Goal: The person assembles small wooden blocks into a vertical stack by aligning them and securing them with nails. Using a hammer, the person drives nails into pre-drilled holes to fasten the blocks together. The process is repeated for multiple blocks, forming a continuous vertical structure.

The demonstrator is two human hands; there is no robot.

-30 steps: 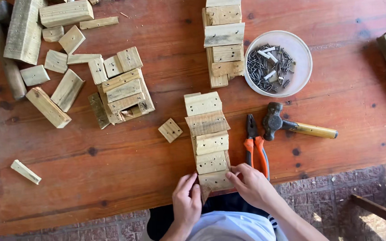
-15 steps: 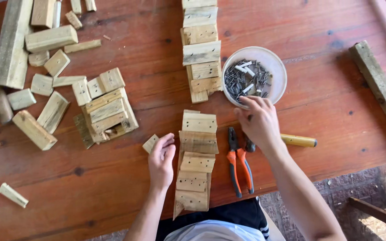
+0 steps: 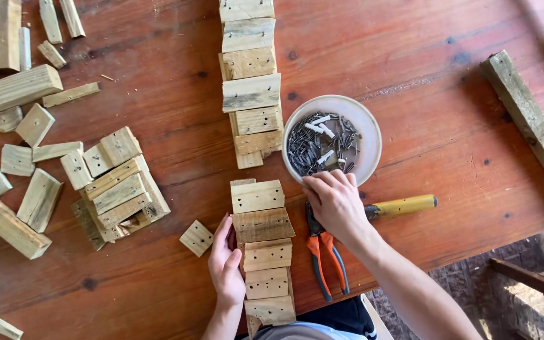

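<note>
Row of pale wooden slats nailed to a strip lies near the table edge, and the left hand rests flat and open against its left side. Right hand reaches forward, fingers curled at the rim of the white bowl of grey nails, grasp unclear. Beneath its wrist: orange-handled pliers and a yellow-handled hammer.

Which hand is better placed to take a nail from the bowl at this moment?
Right. The right hand already has its fingertips at the near rim of the white bowl of nails. The left hand lies flat against the slatted wooden piece, farther from the bowl.
</note>
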